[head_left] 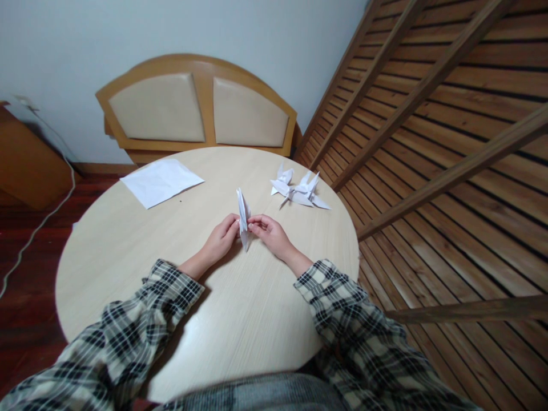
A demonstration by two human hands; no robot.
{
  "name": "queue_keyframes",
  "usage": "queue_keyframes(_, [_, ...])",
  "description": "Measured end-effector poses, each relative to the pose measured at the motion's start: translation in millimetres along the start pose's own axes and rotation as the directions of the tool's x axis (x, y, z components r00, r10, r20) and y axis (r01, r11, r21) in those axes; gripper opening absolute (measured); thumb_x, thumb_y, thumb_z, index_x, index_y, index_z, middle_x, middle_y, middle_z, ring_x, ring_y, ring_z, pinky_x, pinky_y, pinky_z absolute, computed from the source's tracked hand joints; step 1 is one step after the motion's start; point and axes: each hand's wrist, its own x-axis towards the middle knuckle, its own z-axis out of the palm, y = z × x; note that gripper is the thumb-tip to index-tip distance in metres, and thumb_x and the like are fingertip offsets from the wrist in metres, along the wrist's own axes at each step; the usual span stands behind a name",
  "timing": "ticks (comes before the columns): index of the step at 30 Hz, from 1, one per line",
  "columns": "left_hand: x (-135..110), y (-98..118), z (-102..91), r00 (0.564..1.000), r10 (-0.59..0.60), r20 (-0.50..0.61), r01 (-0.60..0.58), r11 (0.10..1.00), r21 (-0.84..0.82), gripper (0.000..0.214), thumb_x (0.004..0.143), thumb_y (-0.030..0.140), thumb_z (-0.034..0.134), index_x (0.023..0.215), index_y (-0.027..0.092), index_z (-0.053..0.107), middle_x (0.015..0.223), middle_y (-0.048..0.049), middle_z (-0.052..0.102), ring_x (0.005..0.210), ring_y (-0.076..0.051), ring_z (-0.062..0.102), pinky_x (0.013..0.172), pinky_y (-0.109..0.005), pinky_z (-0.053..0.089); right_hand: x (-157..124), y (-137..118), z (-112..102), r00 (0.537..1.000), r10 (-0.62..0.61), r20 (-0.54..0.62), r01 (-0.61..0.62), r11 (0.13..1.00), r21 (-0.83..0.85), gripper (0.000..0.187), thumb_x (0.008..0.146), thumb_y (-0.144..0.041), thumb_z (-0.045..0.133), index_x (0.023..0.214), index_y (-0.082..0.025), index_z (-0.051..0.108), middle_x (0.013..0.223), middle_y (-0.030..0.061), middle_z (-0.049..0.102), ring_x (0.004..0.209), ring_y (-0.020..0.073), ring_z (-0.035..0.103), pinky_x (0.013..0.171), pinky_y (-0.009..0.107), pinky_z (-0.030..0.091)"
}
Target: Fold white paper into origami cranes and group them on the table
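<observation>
Between my two hands a folded piece of white paper (243, 212) stands on edge over the middle of the table, narrow and layered, with a pointed lower end. My left hand (225, 233) pinches it from the left side. From the right, the fingertips of my right hand (270, 231) close on its edge. Some of the left fingers are hidden behind the paper. Farther off to the right, several white paper cranes (299, 191) lie clustered together, their wings overlapping.
White paper sheets (162, 181) lie at the table's far left. The round pale wooden table (128, 257) reaches almost to my body. Behind it stands a padded headboard (201, 103). A slatted wooden partition (449, 200) borders the right, and a white cable (47, 220) hangs at left.
</observation>
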Motion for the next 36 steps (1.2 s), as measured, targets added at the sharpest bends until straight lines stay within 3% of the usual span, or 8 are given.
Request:
queue_keyframes(5, [0.1, 1.6, -1.7, 0.999, -0.027, -0.02, 0.027, 1.0, 0.003, 0.033, 0.098, 0.049, 0.044, 0.083, 0.02, 0.053, 0.074, 0.0004, 0.053, 0.07, -0.017, 0.051, 0.068, -0.032, 0.044, -2.2, -1.7, 0.5, 1.0, 0.001, 0.015, 0.0, 0.999, -0.036, 0.025, 0.086, -0.04, 0.07, 0.105, -0.023, 0.07, 0.098, 0.0042, 0.072, 0.093, 0.0171, 0.067, 0.09, 0.038, 0.055])
queue_keyframes(11, [0.1, -0.9, 0.4, 0.999, -0.041, -0.02, 0.041, 0.999, -0.016, 0.028, 0.091, 0.047, 0.06, 0.095, 0.019, 0.057, 0.085, -0.0024, 0.062, 0.077, -0.018, 0.056, 0.07, -0.031, 0.046, -4.2, -2.8, 2.2, 0.999, -0.044, 0.025, 0.047, 0.993, -0.104, 0.023, 0.09, -0.037, 0.065, 0.107, -0.023, 0.072, 0.106, 0.0061, 0.073, 0.099, 0.0183, 0.067, 0.093, 0.039, 0.054])
queue_keyframes(15, [-0.1, -3.5, 1.4, 0.999, -0.031, -0.044, 0.033, 0.998, 0.052, 0.027, 0.095, 0.044, 0.054, 0.094, 0.018, 0.058, 0.083, -0.0041, 0.063, 0.079, -0.019, 0.057, 0.073, -0.032, 0.045, -4.2, -0.8, 1.5, 0.998, -0.044, 0.045, 0.048, 0.994, -0.099, 0.022, 0.089, -0.035, 0.064, 0.107, -0.022, 0.068, 0.092, 0.0029, 0.069, 0.086, 0.0156, 0.066, 0.079, 0.033, 0.055])
queue_keyframes(20, [-0.9, -5.4, 1.7, 0.999, -0.028, -0.043, 0.032, 0.995, 0.09, 0.026, 0.095, 0.041, 0.051, 0.097, 0.016, 0.06, 0.084, -0.0048, 0.064, 0.078, -0.019, 0.058, 0.073, -0.033, 0.045, -2.7, -1.3, -0.2, 0.996, -0.077, -0.041, 0.071, 0.99, -0.124, 0.021, 0.087, -0.035, 0.066, 0.1, -0.023, 0.055, 0.07, -0.0055, 0.056, 0.063, 0.0119, 0.056, 0.056, 0.024, 0.045])
queue_keyframes(27, [-1.7, -0.3, 0.7, 1.0, -0.006, 0.016, 0.004, 0.988, 0.152, 0.028, 0.095, 0.041, 0.049, 0.1, 0.017, 0.062, 0.088, -0.0054, 0.068, 0.078, -0.02, 0.059, 0.074, -0.032, 0.046, -2.0, -7.6, -0.9, 0.992, -0.073, -0.107, 0.059, 0.989, -0.134, 0.03, 0.086, -0.036, 0.067, 0.109, -0.024, 0.052, 0.067, -0.0072, 0.054, 0.059, 0.0114, 0.051, 0.054, 0.024, 0.04])
queue_keyframes(36, [-2.1, 1.9, -0.9, 0.997, -0.011, 0.076, -0.006, 0.977, 0.214, 0.027, 0.096, 0.041, 0.049, 0.089, 0.018, 0.06, 0.076, -0.002, 0.063, 0.068, -0.017, 0.055, 0.066, -0.029, 0.041, -0.8, -7.3, -1.1, 0.992, -0.054, -0.117, 0.037, 0.989, -0.142, 0.034, 0.084, -0.047, 0.068, 0.106, -0.024, 0.056, 0.068, -0.006, 0.051, 0.06, 0.0118, 0.048, 0.053, 0.025, 0.038])
